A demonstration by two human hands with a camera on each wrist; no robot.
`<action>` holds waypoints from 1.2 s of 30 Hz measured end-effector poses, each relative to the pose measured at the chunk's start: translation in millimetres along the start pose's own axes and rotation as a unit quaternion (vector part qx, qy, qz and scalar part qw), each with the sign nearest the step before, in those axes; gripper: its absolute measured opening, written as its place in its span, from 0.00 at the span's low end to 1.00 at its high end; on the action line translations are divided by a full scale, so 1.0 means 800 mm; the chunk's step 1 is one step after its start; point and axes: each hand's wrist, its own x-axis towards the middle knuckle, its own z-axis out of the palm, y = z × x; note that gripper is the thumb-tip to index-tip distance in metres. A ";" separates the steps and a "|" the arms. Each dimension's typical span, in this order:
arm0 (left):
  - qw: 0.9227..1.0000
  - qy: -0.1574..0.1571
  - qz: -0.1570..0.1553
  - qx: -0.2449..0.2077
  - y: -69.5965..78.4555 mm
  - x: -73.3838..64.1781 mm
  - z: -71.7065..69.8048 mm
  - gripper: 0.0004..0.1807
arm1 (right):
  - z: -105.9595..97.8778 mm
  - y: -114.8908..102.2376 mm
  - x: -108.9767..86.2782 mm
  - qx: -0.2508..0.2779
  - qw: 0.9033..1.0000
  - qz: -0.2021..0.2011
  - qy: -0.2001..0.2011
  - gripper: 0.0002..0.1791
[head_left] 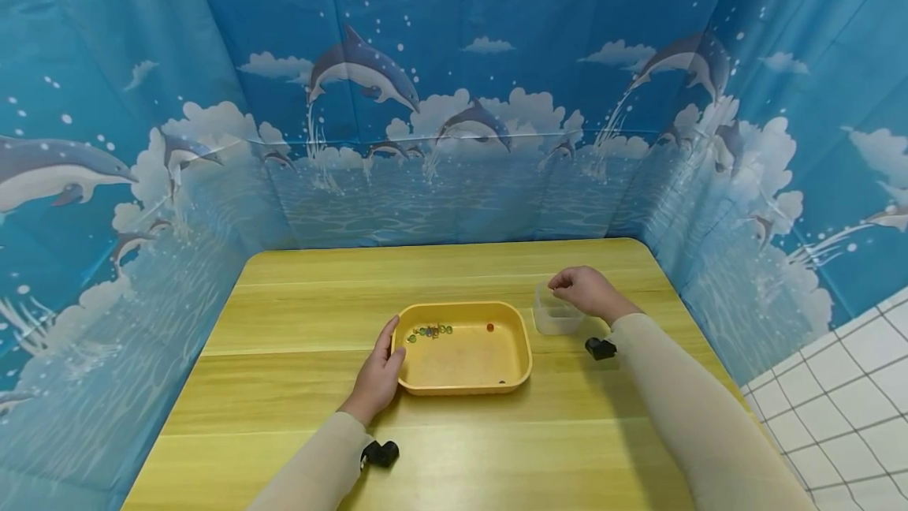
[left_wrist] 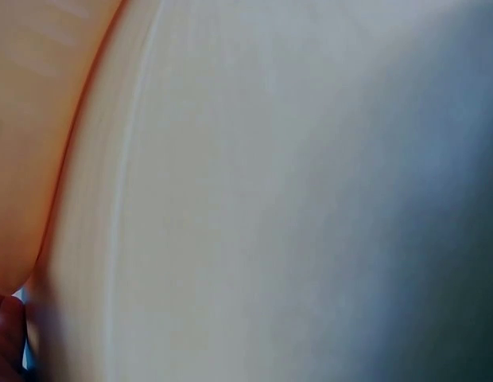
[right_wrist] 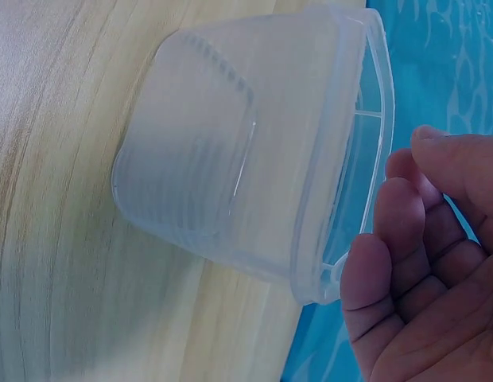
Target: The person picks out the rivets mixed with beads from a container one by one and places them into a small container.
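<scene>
A shallow yellow tray (head_left: 461, 389) sits on the table with several small glass marbles (head_left: 434, 331) gathered at its far left. An orange-red marble (head_left: 490, 327) lies farther right, and a dark one (head_left: 502, 382) is near the front wall. My left hand (head_left: 376, 377) grips the tray's left side, thumb at the rim. To the tray's right stands a clear plastic container (right_wrist: 223, 151), open at the top, with no contents visible. Over its rim is my right hand (head_left: 587, 292), fingers bent, thumb tip close to the index fingertip; I cannot tell whether anything is pinched there.
The wood-grain table (head_left: 298, 416) extends around the tray and container. Behind it and along both sides hangs a blue dolphin-print curtain (head_left: 454, 195). White tiles (head_left: 851, 393) show at the right. A black wrist device (head_left: 600, 348) is worn on the right arm, another (head_left: 381, 454) on the left.
</scene>
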 end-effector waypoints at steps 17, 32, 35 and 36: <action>0.999 0.001 0.009 -0.034 0.001 0.001 0.000 0.34 | 0.002 -0.001 0.002 -0.004 1.000 -0.004 -0.004 0.15; 1.000 -0.006 -0.002 -0.015 -0.002 0.002 -0.001 0.37 | 0.006 -0.020 0.002 0.006 1.000 -0.014 -0.001 0.18; 1.000 -0.004 0.002 -0.012 -0.003 0.003 -0.002 0.37 | 0.008 -0.027 0.002 0.004 1.000 -0.022 -0.002 0.19; 1.000 -0.004 0.003 -0.011 -0.004 0.003 -0.002 0.37 | 0.009 -0.030 0.003 0.004 1.000 -0.023 -0.004 0.19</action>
